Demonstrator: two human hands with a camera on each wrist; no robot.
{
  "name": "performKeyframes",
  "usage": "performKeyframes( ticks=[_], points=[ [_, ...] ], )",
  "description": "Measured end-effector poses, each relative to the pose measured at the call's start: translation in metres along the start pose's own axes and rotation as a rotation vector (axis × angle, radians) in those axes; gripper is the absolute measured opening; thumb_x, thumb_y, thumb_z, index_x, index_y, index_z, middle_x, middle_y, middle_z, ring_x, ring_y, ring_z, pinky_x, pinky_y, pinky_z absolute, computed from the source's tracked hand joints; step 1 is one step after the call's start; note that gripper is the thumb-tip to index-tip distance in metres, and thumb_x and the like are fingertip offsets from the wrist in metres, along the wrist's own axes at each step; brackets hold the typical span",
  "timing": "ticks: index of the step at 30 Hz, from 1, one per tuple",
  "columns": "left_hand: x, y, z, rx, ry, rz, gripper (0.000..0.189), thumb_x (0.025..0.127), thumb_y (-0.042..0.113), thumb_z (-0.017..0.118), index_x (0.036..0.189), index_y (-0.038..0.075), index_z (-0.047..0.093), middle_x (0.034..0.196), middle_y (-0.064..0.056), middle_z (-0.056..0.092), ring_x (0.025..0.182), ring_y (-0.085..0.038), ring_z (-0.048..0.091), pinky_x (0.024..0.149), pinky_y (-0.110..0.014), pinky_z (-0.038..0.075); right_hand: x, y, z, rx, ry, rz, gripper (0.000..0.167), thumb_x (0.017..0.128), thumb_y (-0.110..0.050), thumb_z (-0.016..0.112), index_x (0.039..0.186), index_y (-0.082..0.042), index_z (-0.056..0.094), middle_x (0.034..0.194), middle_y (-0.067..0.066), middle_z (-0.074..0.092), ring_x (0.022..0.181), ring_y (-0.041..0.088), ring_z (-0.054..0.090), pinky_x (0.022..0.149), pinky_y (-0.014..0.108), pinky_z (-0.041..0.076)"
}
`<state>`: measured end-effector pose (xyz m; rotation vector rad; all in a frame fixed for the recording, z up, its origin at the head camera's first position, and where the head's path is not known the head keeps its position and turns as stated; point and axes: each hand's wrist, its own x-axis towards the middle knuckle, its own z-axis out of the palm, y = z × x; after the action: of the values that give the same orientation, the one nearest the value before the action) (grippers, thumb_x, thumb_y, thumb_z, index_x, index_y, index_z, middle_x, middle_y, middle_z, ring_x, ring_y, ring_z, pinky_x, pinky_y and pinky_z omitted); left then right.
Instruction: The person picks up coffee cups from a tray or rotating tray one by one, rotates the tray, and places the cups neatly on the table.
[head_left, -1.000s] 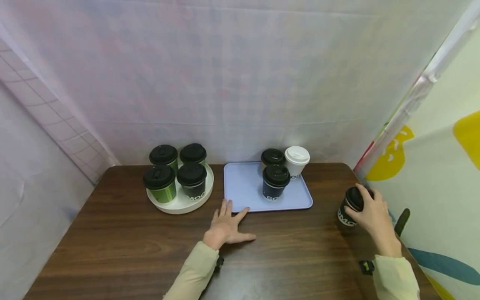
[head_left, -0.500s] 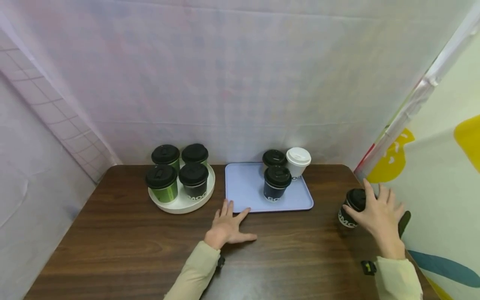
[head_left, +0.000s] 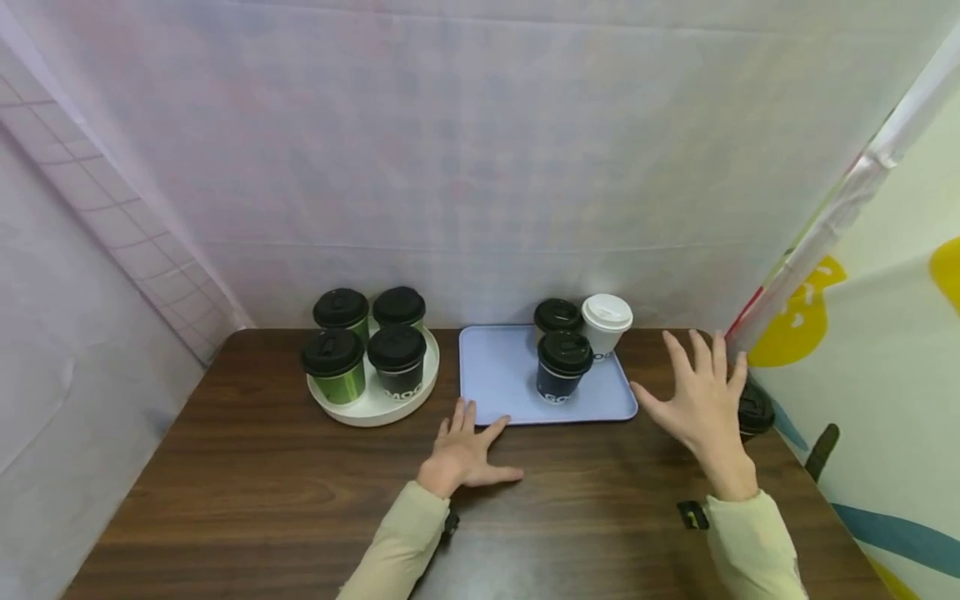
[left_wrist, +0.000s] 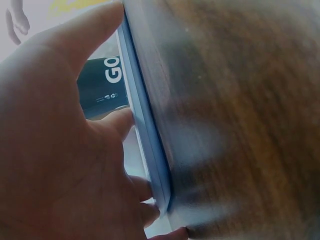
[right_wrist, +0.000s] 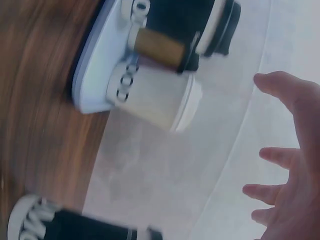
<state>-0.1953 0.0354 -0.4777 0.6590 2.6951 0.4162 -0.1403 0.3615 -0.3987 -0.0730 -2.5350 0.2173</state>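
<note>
- Black-lidded cup, right of the blue tray: probably light, crushable; I'd grip its sides gently.
- My right hand, right of the tray, is spread, holding nothing.
- My left hand lies splayed at the tray's near edge, unclenched.

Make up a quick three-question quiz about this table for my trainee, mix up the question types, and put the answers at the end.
1. How many cups stand on the round tray?
2. True or false: the right hand is holding nothing.
3. Where is the white-lidded cup?
A) On the round tray
B) On the blue tray
C) On the bare table

Key: 1. Four. 2. True. 3. B.
</note>
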Motion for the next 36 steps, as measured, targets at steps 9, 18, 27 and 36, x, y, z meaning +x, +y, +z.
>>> performKeyframes(
  ticks=[9,18,27,36],
  points=[
    [0.003,-0.003,0.005,-0.020,0.007,0.011,0.095,0.082,0.074,0.069,0.162,0.037,0.034,0.173,-0.026,0.010,0.164,-0.041,0.001,0.130,-0.061,0.017,0.009,-0.030,0.028,0.078,-0.017,-0.102,0.088,0.074,-0.048,0.083,0.146,-0.008,0.052,0.152,0.031,0.045,0.145,0.058,0.033,0.111,0.078,0.029],
    [0.002,-0.004,0.004,-0.009,-0.011,0.001,0.103,0.076,0.077,0.073,0.162,0.038,0.033,0.173,-0.025,0.008,0.164,-0.041,-0.001,0.130,-0.060,0.017,0.019,-0.054,0.054,0.140,-0.117,-0.124,0.087,0.079,-0.049,0.083,0.151,-0.013,0.050,0.156,0.034,0.040,0.140,0.060,0.040,0.092,0.078,0.048],
    [0.001,-0.002,0.006,0.034,-0.028,-0.011,0.103,0.076,0.079,0.072,0.162,0.041,0.030,0.174,-0.022,0.009,0.164,-0.039,0.001,0.130,-0.058,0.019,0.033,-0.074,0.069,0.196,-0.214,-0.122,0.088,0.083,-0.048,0.083,0.156,-0.015,0.045,0.160,0.035,0.032,0.143,0.061,0.036,0.093,0.077,0.049],
    [-0.001,-0.001,0.000,0.020,-0.022,-0.012,0.103,0.076,0.077,0.074,0.162,0.040,0.032,0.174,-0.022,0.010,0.164,-0.039,0.002,0.131,-0.058,0.019,0.046,-0.087,0.076,0.202,-0.254,-0.134,0.087,0.084,-0.045,0.082,0.157,-0.015,0.044,0.161,0.034,0.029,0.148,0.060,0.029,0.103,0.079,0.041]
  ],
)
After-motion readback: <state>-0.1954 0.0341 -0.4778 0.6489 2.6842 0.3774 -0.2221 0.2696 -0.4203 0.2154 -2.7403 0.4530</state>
